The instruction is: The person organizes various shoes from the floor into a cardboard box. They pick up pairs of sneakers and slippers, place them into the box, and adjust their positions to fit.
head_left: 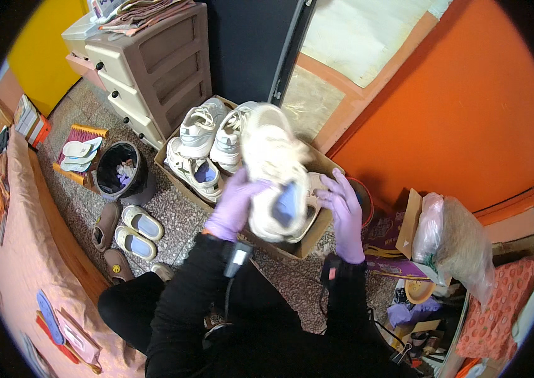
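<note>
A white lace-up sneaker (266, 148) with a lavender insole is raised over a cardboard box (197, 197), partly smeared by motion. My left hand (232, 211), in a purple glove, grips it at its left side near the heel. To the right of the shoe is my right hand (344, 217), also gloved, its fingers apart and holding nothing. More white sneakers (201, 129) fill the left part of the box. Beneath the raised shoe, a pale shoe (311, 217) shows only in part at the box's right end.
A beige drawer unit (153, 69) stands behind the box, beside an orange door (443, 113). Left of the box are a black bin (144, 187) and pairs of slippers (138, 232). A draped bed (34, 252) runs along the left. Bags and cartons (462, 239) crowd the right.
</note>
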The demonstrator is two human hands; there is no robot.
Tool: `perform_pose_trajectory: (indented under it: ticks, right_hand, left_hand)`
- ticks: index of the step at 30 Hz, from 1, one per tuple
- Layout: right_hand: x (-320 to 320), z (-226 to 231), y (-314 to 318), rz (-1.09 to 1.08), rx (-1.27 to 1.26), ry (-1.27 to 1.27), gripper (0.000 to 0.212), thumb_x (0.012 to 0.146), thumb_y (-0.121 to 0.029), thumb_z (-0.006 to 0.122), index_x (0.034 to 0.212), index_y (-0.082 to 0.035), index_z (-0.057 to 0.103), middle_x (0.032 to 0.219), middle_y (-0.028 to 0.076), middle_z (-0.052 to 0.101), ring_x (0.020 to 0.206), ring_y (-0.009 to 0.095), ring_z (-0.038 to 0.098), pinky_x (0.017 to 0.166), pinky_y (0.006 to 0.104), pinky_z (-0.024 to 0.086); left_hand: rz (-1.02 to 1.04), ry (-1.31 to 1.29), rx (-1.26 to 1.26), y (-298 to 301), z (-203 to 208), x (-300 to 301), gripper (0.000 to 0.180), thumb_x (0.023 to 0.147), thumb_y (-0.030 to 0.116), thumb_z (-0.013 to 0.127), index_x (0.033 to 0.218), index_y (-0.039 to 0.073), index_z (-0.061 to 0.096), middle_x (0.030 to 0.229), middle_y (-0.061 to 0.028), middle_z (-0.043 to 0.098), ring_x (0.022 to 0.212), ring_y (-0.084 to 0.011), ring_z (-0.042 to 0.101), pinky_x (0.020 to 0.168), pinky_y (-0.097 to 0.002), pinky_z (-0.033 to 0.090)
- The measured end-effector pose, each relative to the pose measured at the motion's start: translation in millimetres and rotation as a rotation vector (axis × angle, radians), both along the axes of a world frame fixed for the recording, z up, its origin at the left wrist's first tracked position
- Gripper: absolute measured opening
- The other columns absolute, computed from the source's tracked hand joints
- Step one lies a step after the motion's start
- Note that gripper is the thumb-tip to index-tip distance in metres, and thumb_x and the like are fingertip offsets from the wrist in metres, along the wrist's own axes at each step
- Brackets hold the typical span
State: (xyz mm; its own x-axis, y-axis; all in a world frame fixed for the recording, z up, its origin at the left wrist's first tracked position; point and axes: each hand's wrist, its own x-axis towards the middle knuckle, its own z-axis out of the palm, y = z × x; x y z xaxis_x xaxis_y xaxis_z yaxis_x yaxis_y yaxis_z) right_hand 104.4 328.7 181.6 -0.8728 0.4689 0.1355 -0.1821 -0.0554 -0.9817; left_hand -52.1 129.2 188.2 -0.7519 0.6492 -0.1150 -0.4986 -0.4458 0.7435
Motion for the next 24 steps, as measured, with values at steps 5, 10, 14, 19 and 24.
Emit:
perform_pose_trajectory:
  ticks: [5,10,14,19,24]
  right_hand:
    - [-50.1,-90.3,24.3,0.100,0.877,-1.180,0.085,0.084,-0.050,0.067,0.148,-0.004,0.036,0.136,0.023,0.054,0.118,0.035,0.059,0.097,0.0382,0.047]
    - [-59.5,-150.1,-15.6,0.044,0.964,-1.062,0.125,0.073,-0.051,0.077,0.153,-0.002,-0.006,0.130,0.035,0.051,0.106,0.044,0.062,0.093,0.0422,0.050]
    - [-75.8,-158.1,-5.8,-0.128,1.038,-1.085,0.118,0.076,-0.035,0.079,0.151,0.005,-0.003,0.130,0.035,0.048,0.095,0.042,0.065,0.085,0.0406,0.053]
    - [-80.7,-159.4,14.1,-0.066,0.856,-1.149,0.116,0.079,-0.022,0.077,0.148,0.011,-0.011,0.110,0.030,0.063,0.093,0.041,0.066,0.083,0.0448,0.052]
    - [-99.4,-125.5,7.0,-0.051,1.112,-1.207,0.073,0.087,-0.054,0.056,0.133,0.003,0.047,0.098,0.027,0.068,0.094,0.040,0.067,0.084,0.0463,0.053]
  left_hand:
    - [0.195,-0.043,0.110,-105.9,34.2,-37.1,0.039,0.091,0.029,0.061,0.121,0.004,0.058,0.107,-0.0090,0.067,0.094,-0.0202,0.068,0.086,-0.0340,0.057]
    - [0.345,-0.060,0.130,-208.4,35.6,-44.2,0.033,0.096,0.022,0.056,0.124,0.005,0.057,0.114,-0.0104,0.066,0.100,-0.0230,0.066,0.087,-0.0368,0.056]
    - [0.493,-0.052,0.081,-265.0,-0.5,-52.4,0.030,0.095,0.018,0.055,0.122,0.005,0.057,0.111,-0.0096,0.066,0.097,-0.0235,0.066,0.084,-0.0368,0.056]
    - [0.648,0.066,-0.065,-304.1,-73.3,-56.2,0.032,0.096,0.021,0.052,0.124,0.005,0.057,0.117,-0.0076,0.063,0.107,-0.0200,0.061,0.094,-0.0352,0.049]
    - [0.716,0.659,-0.531,-322.5,-113.1,-58.9,0.039,0.100,0.023,0.049,0.133,0.003,0.051,0.128,-0.0090,0.058,0.115,-0.0206,0.057,0.101,-0.0342,0.045]
